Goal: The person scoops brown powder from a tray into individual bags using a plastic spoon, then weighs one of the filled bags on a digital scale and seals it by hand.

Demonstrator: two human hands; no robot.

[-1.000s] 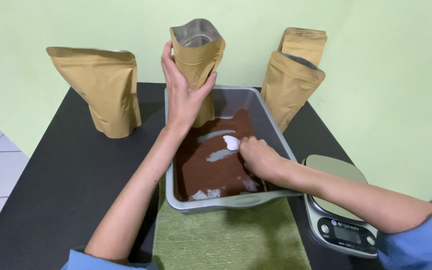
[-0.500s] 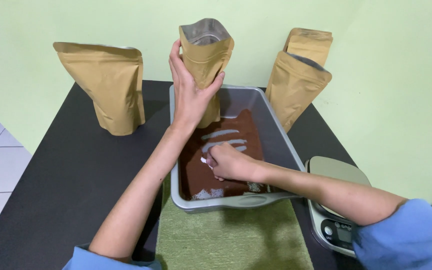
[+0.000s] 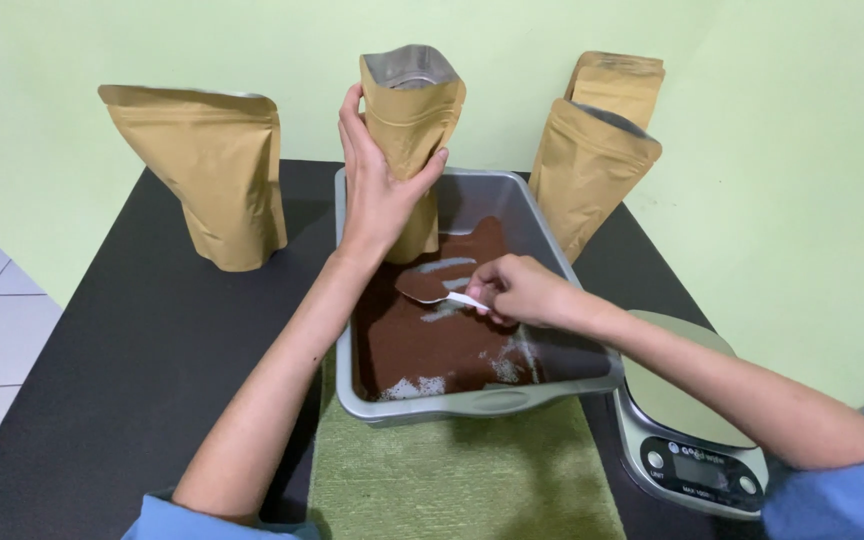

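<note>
Matt brown paper pouch [image 3: 410, 130], silvery foil lining inside. Smooth grey plastic tub [image 3: 472, 400] holds fine, grainy brown powder [image 3: 432, 340]. Green cloth mat [image 3: 462, 480], coarse weave.

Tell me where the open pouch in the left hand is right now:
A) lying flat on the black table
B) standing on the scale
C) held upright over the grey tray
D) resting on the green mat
C: the left hand grips the open pouch upright above the grey tray of brown powder, while the right hand holds a white scoop in the powder.
</note>
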